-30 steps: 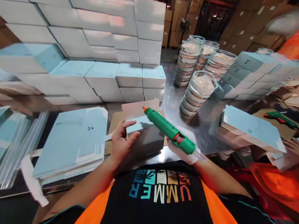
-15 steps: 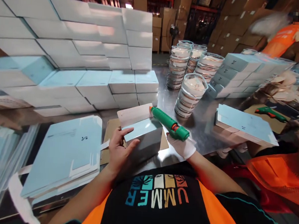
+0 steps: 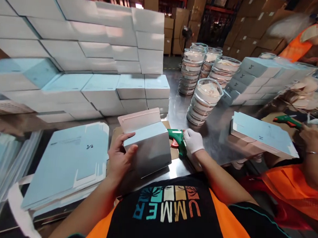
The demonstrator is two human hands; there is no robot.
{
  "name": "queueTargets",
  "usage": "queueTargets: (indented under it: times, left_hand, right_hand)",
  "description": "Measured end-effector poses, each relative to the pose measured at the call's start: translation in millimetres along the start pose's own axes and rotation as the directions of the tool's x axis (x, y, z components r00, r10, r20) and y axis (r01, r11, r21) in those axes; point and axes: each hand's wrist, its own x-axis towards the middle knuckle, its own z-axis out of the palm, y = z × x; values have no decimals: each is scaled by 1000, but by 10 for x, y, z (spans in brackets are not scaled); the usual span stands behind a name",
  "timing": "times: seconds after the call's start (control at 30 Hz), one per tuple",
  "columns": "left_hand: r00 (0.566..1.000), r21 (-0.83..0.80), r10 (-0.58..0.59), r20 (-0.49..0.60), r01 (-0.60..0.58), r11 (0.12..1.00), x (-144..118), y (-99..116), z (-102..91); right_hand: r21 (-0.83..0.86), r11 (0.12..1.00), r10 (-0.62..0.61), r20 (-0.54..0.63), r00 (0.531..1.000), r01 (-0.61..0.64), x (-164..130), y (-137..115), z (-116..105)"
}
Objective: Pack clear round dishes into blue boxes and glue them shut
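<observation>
My bare left hand (image 3: 121,154) grips the left end of a small pale-blue and white box (image 3: 153,149), thumb on its near side and fingers over the top. A white flap (image 3: 140,119) stands raised along the box's far edge. My right hand (image 3: 194,141), in a white glove, has its fingers curled at the rear end of a green glue gun (image 3: 178,139) with a red trigger. The gun lies just right of the box, its handle toward me and its nozzle end hidden behind the box. Brown cardboard (image 3: 174,153) shows under the gun.
Flat box blanks (image 3: 70,156) are piled at left. White boxes (image 3: 98,54) form a wall at the back. Stacked clear round containers (image 3: 204,102) stand right of centre. Further right lie another blank pile (image 3: 264,132) and a co-worker's hand (image 3: 314,137) by a second glue gun (image 3: 286,120).
The glue gun has come down from above the box to its right side and turned. My right hand has shifted to the gun's rear. The box has tilted and moved slightly left.
</observation>
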Motion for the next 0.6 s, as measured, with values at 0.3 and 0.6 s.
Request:
queueTargets:
  times: [0.3, 0.6]
  left_hand:
    - [996, -53, 39, 78, -35, 998, 47, -64, 91]
    - [991, -202, 102, -87, -118, 972, 24, -100, 163]
  right_hand:
    - [293, 910, -377, 289, 880, 293, -123, -597, 459]
    - [255, 782, -623, 305, 720, 568, -91, -337, 310]
